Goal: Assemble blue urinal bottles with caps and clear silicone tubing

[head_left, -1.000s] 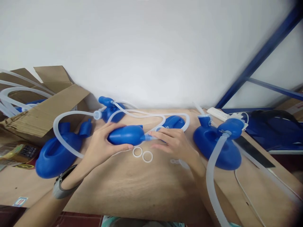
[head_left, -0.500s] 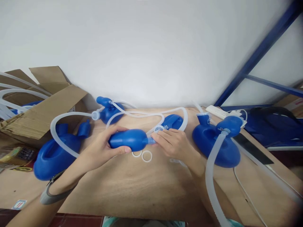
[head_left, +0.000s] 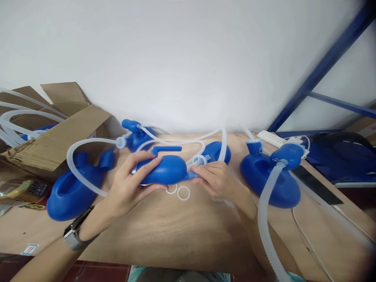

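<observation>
My left hand [head_left: 138, 172] is wrapped around a hollow blue oval plastic piece [head_left: 169, 169], thumb below and fingers over its top. A thin blue tab [head_left: 172, 149] sticks out above it, pointing right. From the piece's right end comes a narrow neck [head_left: 190, 175], where the fingers of my right hand [head_left: 216, 178] pinch the translucent tube end; the exact joint is hidden by the fingers. Just behind lies a blue bottle [head_left: 219, 150] with a clear round cap [head_left: 200, 160]. Two white rings [head_left: 183, 193] lie flat on the table below the held piece.
Blue bottles with white tubes stand at left [head_left: 73, 192], back left [head_left: 138, 139] and right [head_left: 270, 180]. A loose blue cup [head_left: 106, 159] is beside the left one. An open cardboard box [head_left: 79, 129], power strip [head_left: 270, 139] and black flat object [head_left: 314, 184] flank the wooden table [head_left: 176, 231].
The blue oval piece has been rolled in my left hand, so its tab now shows on top. My left fingers have shifted over it. My right hand keeps its pinch at the neck.
</observation>
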A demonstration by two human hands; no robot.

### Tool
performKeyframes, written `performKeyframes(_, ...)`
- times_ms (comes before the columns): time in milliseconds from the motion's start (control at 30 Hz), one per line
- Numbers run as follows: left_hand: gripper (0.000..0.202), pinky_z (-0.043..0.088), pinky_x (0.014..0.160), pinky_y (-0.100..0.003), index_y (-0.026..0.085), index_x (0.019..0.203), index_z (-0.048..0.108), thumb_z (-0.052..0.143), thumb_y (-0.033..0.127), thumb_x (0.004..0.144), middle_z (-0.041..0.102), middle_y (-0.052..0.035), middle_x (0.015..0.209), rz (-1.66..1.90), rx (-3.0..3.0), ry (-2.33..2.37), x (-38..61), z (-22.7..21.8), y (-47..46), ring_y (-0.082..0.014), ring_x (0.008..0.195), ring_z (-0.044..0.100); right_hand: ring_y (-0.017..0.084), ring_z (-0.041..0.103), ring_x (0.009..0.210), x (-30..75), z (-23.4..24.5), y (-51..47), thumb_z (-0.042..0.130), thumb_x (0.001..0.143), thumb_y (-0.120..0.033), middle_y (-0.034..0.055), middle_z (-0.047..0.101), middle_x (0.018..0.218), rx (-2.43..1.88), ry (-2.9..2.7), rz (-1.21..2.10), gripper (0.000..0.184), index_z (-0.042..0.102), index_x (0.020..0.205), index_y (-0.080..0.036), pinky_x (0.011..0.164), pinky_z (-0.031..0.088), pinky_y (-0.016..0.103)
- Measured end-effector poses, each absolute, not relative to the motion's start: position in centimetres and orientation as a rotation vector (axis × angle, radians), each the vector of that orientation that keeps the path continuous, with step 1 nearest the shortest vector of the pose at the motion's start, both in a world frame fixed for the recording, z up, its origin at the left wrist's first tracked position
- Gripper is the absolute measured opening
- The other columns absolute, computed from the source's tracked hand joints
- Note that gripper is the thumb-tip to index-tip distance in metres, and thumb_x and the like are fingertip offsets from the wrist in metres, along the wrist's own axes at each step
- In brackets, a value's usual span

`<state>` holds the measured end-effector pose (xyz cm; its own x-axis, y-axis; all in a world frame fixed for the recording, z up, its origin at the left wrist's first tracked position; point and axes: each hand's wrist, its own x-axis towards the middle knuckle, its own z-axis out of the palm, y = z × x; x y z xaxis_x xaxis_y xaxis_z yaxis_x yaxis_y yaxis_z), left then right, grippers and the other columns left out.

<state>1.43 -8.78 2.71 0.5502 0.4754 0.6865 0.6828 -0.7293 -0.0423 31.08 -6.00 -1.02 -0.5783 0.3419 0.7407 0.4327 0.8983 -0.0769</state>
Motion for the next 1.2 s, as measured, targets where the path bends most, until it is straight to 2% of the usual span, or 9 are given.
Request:
performKeyframes(200, 0.069, 0.059, 0.106, -0.05, 0.025, 0.157, 0.05, 0.078, 0.039, 0.095, 0.062, -0.0146, 0.13, -0.922, -2.469, -0.882, 1.6, 2.5, -8.5, -0.0342, 0.125, 0.064, 0.018, 0.069, 0.065, 31.3, -1.3, -5.2, 0.042, 0.115, -0.041, 0.005, 0.077, 0.076, -0.689, -2.335, -0.066, 0.042, 0.073, 0.103, -0.016, 0.061, 0.044, 0.03)
performKeyframes(367, 0.067, 0.059, 0.104, -0.047, 0.026, 0.153, 0.054, 0.081, 0.039, 0.093, 0.064, -0.013, 0.13, -0.978, -2.385, -0.952, 1.6, 2.1, -7.8, -0.0325, 0.121, 0.067, 0.027, 0.073, 0.104, 31.5, -0.5, -5.3, 0.047, 0.111, -0.05, 0.0129, 0.079, 0.113, -0.672, -2.161, -0.124, 0.041, 0.072, 0.121, -0.02, 0.092, 0.055, 0.042)
performKeyframes(467, 0.065, 0.061, 0.098, -0.043, 0.028, 0.147, 0.06, 0.084, 0.046, 0.089, 0.065, -0.0103, 0.128, -1.165, -2.239, -1.123, 1.3, 1.6, -7.4, -0.0297, 0.113, 0.07, 0.024, 0.07, 0.084, 31.3, 0.2, -6.6, 0.048, 0.11, -0.048, 0.0086, 0.077, 0.09, -0.598, -1.825, -0.074, 0.037, 0.073, 0.099, -0.022, 0.08, 0.056, 0.04)
performKeyframes(533, 0.066, 0.06, 0.097, -0.044, 0.029, 0.144, 0.062, 0.086, 0.049, 0.086, 0.065, -0.0094, 0.127, -1.275, -2.151, -1.178, 1.1, 1.4, -7.2, -0.0306, 0.112, 0.07, 0.02, 0.067, 0.072, 30.9, 0.4, -7.2, 0.047, 0.111, -0.046, 0.0041, 0.072, 0.076, -0.731, -1.738, 0.172, 0.04, 0.071, 0.088, -0.023, 0.07, 0.054, 0.035)
performKeyframes(700, 0.069, 0.06, 0.099, -0.046, 0.028, 0.143, 0.063, 0.089, 0.048, 0.083, 0.065, -0.0099, 0.128, -1.391, -2.115, -1.136, 1.4, 0.9, -7.6, -0.031, 0.114, 0.07, 0.024, 0.072, 0.099, 30.2, -0.6, -5.7, 0.043, 0.107, -0.068, 0.0075, 0.077, 0.111, -1.042, -1.64, 0.828, 0.053, 0.072, 0.118, -0.025, 0.09, 0.058, 0.038)
performKeyframes(800, 0.067, 0.06, 0.1, -0.046, 0.028, 0.142, 0.063, 0.089, 0.049, 0.083, 0.065, -0.0097, 0.127, -1.375, -2.117, -1.137, 1.7, 0.8, -7.8, -0.0303, 0.114, 0.071, 0.025, 0.073, 0.098, 30.1, -1.6, -4.3, 0.04, 0.099, -0.083, 0.01, 0.077, 0.112, -0.743, -1.642, 1.135, 0.071, 0.075, 0.111, -0.023, 0.087, 0.06, 0.039)
performKeyframes(967, 0.064, 0.062, 0.098, -0.045, 0.028, 0.142, 0.063, 0.087, 0.044, 0.086, 0.065, -0.0102, 0.128, -1.342, -2.135, -1.168, 1.8, 0.6, -7.9, -0.03, 0.115, 0.071, 0.024, 0.075, 0.094, 29.6, -2.1, -4.3, 0.054, 0.099, -0.076, 0.0105, 0.078, 0.103, -0.628, -1.59, 1.263, 0.06, 0.076, 0.106, -0.021, 0.079, 0.06, 0.035)
performKeyframes(1100, 0.065, 0.063, 0.099, -0.046, 0.03, 0.144, 0.063, 0.088, 0.042, 0.085, 0.065, -0.0103, 0.129, -1.342, -2.133, -1.161, 1.7, 0.6, -7.9, -0.0308, 0.115, 0.07, 0.024, 0.074, 0.085, 29.2, -2.4, -4.4, 0.048, 0.097, -0.082, 0.0122, 0.076, 0.098, -0.611, -1.456, 1.337, 0.068, 0.073, 0.094, -0.019, 0.065, 0.058, 0.033)
performKeyframes(1200, 0.065, 0.063, 0.099, -0.047, 0.031, 0.145, 0.062, 0.088, 0.041, 0.086, 0.065, -0.0102, 0.129, -1.329, -2.137, -1.146, 1.6, 0.5, -7.8, -0.0308, 0.115, 0.07, 0.022, 0.072, 0.083, 29.3, -2.7, -4.2, 0.053, 0.101, -0.071, 0.0094, 0.074, 0.091, -0.62, -1.452, 1.385, 0.056, 0.071, 0.092, -0.019, 0.064, 0.056, 0.031)
